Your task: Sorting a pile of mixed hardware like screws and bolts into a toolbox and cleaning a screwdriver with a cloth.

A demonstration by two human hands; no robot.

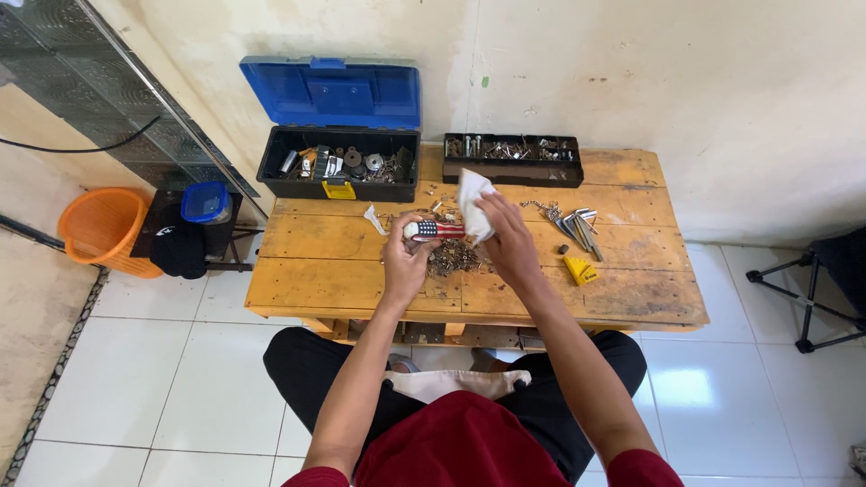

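Fingers [408, 245] grip a striped tool [433, 230]; white cloth [473, 206] (crumpled) rubs it.

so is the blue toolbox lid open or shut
Open. The blue lid stands up against the wall behind the black toolbox, and the metal parts inside show from above.

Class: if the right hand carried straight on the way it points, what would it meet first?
Probably the black parts tray at the table's back edge. The right hand, holding a white cloth, points that way; depth is unclear.

blue toolbox lid [332, 93] | orange basket [99, 227] | white cloth [473, 204] | red-white-blue striped tool [433, 230] | yellow wedge [578, 270]
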